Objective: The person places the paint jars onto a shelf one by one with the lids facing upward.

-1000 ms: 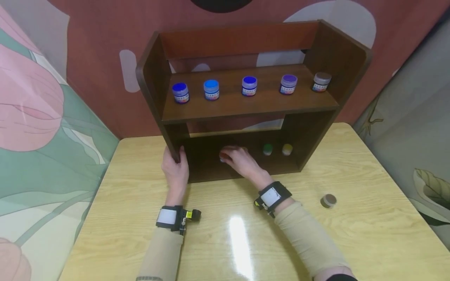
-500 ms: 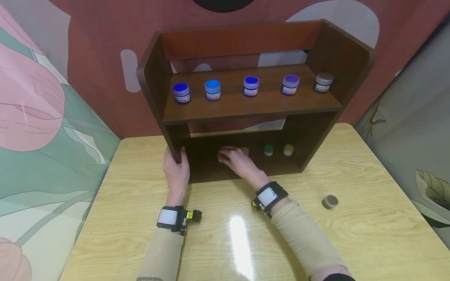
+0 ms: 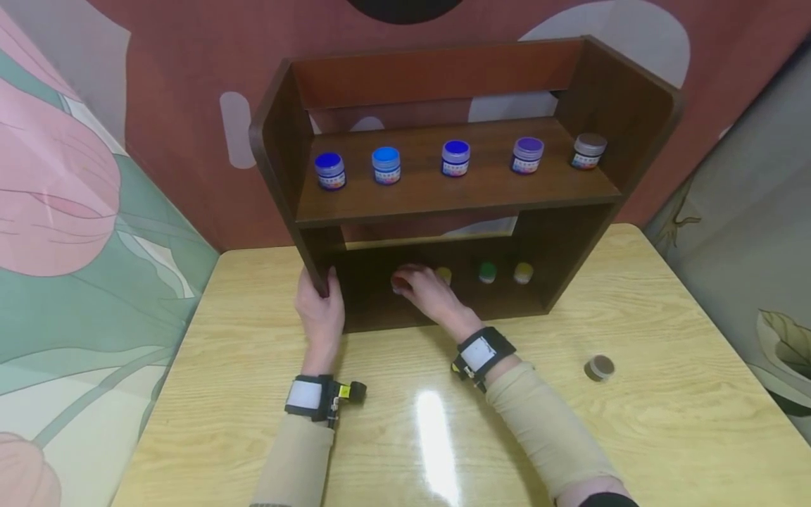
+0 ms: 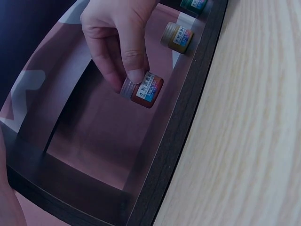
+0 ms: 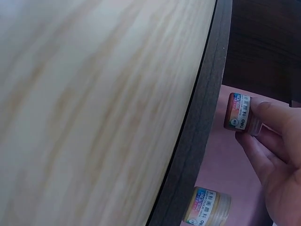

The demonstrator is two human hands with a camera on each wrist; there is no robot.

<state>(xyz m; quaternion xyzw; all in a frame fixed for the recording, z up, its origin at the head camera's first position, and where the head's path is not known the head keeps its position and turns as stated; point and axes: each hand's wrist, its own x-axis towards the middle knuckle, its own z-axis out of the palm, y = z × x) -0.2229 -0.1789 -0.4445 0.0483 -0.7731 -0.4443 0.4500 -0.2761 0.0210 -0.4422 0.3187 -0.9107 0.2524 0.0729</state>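
Note:
My right hand (image 3: 432, 292) pinches a small reddish-brown paint jar (image 4: 146, 89) by its lid end, between thumb and fingers, in the lower compartment of a dark brown wooden shelf (image 3: 380, 203). In the right wrist view the jar (image 5: 239, 112) shows its printed label. My left hand (image 3: 321, 310) grips the shelf's left side panel (image 3: 275, 151), thumb on the inner face. A yellowish-brown paint jar (image 3: 444, 274) stands just right of my right hand. Beyond it are a green jar (image 3: 487, 272) and a yellow jar (image 3: 523, 273).
On the upper board stand a dark blue jar (image 3: 331, 171), a light blue jar (image 3: 386, 166), another blue jar (image 3: 455, 158), a purple jar (image 3: 528, 155) and a dark brown-lidded jar (image 3: 588, 151). A brown-topped jar (image 3: 599, 367) is on the pale wooden table (image 3: 393, 451), right of my right forearm.
My right hand has shifted slightly left with the reddish-brown jar, and the yellowish-brown jar has come into sight beside it. The left hand keeps its grip on the panel.

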